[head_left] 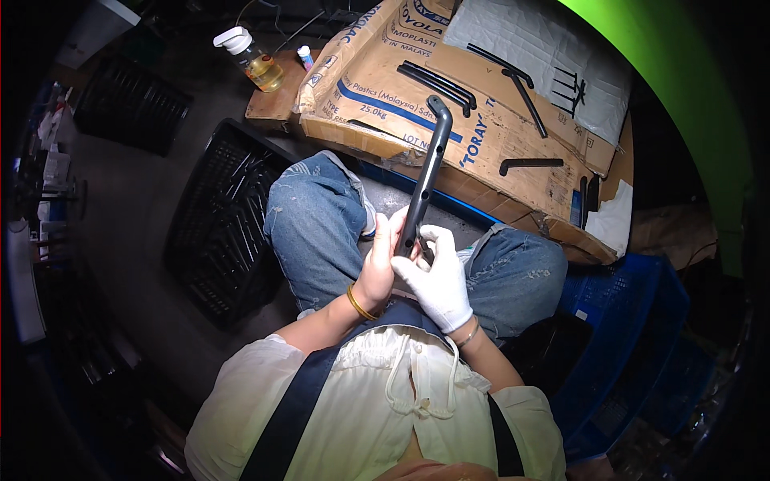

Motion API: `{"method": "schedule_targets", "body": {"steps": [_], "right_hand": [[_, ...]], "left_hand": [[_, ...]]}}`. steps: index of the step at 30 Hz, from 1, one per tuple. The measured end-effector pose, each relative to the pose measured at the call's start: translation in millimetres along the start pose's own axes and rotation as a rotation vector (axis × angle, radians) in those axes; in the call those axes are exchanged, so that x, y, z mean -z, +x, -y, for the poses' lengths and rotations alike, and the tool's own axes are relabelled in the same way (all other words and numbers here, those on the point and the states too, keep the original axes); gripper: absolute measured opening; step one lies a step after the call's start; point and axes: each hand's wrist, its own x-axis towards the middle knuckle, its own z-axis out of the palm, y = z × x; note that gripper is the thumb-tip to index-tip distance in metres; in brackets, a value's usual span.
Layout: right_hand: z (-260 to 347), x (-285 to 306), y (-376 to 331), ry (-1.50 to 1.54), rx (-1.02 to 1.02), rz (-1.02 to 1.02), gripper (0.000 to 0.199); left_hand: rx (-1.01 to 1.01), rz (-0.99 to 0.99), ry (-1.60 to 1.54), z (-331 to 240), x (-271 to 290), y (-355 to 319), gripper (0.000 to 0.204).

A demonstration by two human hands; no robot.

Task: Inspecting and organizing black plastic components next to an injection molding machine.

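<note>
The bare left hand (375,272) and the white-gloved right hand (437,280) both close around the lower end of a long black bent tube (425,172), which rises toward twelve o'clock over the person's knees. At one o'clock, more black tubes (437,84) lie on flattened cardboard (481,144). A spray bottle (253,60) stands at eleven, a black crate (220,216) at nine.

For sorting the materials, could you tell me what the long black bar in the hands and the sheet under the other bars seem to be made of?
The black bar looks like moulded plastic or coated metal: a smooth, semi-gloss dark surface with round holes. Which one, I cannot tell. The sheet looks like flattened brown cardboard: matt, with creased, torn edges.
</note>
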Motion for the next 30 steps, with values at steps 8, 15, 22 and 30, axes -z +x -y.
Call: {"method": "schedule_targets", "body": {"steps": [8, 15, 22, 30], "right_hand": [[-38.0, 34.5, 47.1, 0.49, -0.179, -0.45, 0.012], [-6.8, 75.3, 81.3, 0.167, -0.033, -0.364, 0.03], [-21.2, 66.8, 85.9, 0.212, -0.178, -0.108, 0.021], [-28.3, 47.9, 79.1, 0.018, -0.088, -0.109, 0.022]], "left_hand": [[0.077, 0.144, -0.126, -2.1, 6.3, -4.9, 0.067], [0.247, 0.455, 0.178, -12.0, 25.4, -20.7, 0.048], [0.402, 0.554, 0.086, -16.6, 32.6, -15.6, 0.044], [0.376, 0.428, 0.153, -10.4, 24.3, -10.0, 0.036]]}}
